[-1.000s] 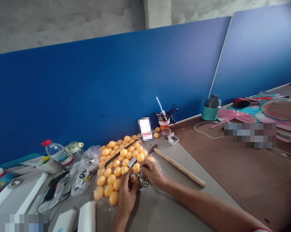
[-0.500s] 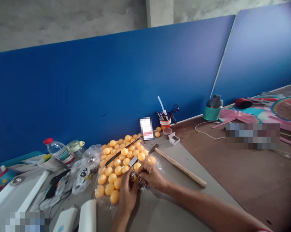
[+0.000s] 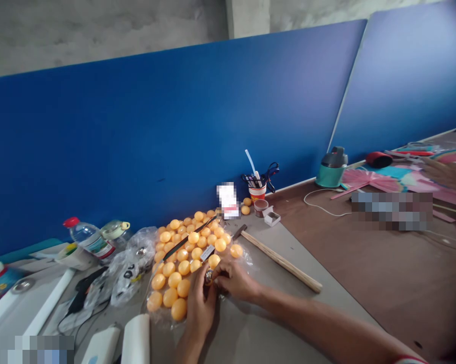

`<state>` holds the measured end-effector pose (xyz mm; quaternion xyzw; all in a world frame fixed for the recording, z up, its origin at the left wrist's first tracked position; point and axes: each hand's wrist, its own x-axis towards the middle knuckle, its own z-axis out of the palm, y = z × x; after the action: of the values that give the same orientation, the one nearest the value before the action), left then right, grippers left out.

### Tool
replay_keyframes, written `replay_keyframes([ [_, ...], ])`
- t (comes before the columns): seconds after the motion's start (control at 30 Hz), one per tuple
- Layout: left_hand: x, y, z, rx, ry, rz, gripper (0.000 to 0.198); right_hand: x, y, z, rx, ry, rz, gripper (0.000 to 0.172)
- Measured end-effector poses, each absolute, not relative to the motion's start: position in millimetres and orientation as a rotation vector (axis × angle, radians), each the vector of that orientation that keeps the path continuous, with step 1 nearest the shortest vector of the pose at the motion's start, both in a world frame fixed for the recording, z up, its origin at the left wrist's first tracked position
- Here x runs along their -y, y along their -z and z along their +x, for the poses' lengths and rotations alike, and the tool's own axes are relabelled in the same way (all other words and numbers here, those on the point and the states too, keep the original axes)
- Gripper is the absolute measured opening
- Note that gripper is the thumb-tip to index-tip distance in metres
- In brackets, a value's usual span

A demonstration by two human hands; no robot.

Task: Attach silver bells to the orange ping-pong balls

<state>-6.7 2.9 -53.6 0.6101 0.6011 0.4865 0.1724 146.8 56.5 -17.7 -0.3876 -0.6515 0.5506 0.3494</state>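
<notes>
From where I stood, the left hand [image 3: 202,299] gripped a small, shiny, roundish piece [image 3: 209,276] beside the bagged orange balls [image 3: 170,298], its direction and long axis indiscernible. The right hand [image 3: 234,279] adjoined it, its hold unclear.

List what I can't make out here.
Head view:
Small shiny thing: mostly hidden by the left hand and right hand.
White card: print blurred by pixel blocks.
Tag among the orange balls: lettering too small.
Co-worker's hand: blurred, cut off by the right edge.
</notes>
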Motion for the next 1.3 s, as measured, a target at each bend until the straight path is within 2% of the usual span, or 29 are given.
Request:
replay_keyframes([
  [0.1, -2.9, 52.7, -7.6, -1.718, -1.369, 1.785, 0.039, -55.4, 14.9, 147.2, 1.638, -1.533, -1.024, 0.025],
  [0.63, -1.6, 55.0, -6.5, -1.738, -1.386, 1.858, 0.04, -57.8, 13.1, 150.2, 1.66, -1.586, -1.031, 0.021],
  [1.3, -2.2, 60.4, -9.3, -1.742, -1.379, 1.86, 0.042, -55.0, 9.6, 151.4, 1.672, -1.53, -1.028, 0.023],
])
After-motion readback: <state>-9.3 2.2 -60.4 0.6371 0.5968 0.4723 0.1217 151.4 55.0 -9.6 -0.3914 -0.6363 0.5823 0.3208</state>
